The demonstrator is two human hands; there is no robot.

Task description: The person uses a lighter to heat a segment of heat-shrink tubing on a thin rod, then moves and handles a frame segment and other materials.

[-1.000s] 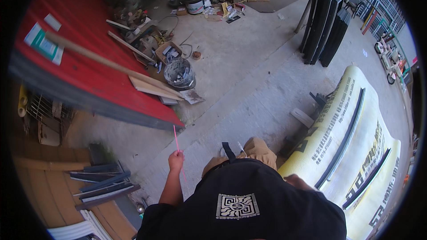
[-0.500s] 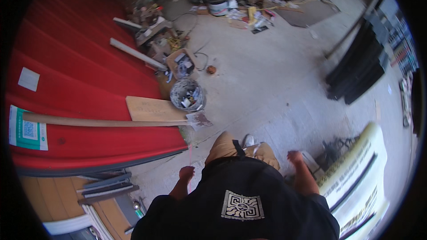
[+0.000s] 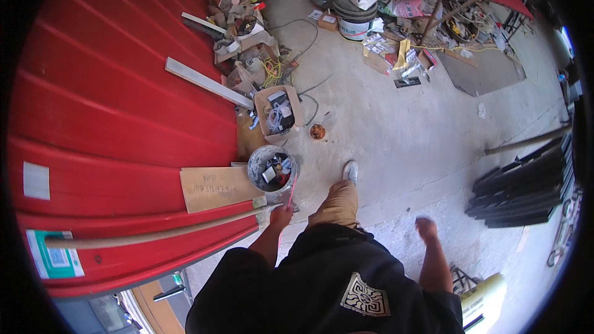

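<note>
My left hand (image 3: 281, 216) hangs by my left thigh, just below the grey bucket (image 3: 252, 173), fingers curled in. A thin pink line (image 3: 291, 195) runs past that hand; whether the fingers grip it I cannot make out. Close by is the end of a long wooden pole (image 3: 167, 234), leaning along the red metal wall. Away from my body on the right, my right hand (image 3: 426, 227) swings free with loosely curled fingers and nothing visible in it. One shoe (image 3: 351, 172) is stepped forward on the concrete floor.
A cardboard box of odds and ends (image 3: 297, 106) stands beyond the bucket, beside a flat cardboard piece (image 3: 213, 188). Clutter surrounds a white bucket (image 3: 356, 28) farther off. Dark stacked panels (image 3: 520, 195) stand at the right. A small rusty round object (image 3: 317, 132) lies on the floor.
I have moved forward; the buckets and boxes show more fully, and the pale printed sacking at right has slid down. My left hand is nearer the bucket; one leg has stepped ahead.
</note>
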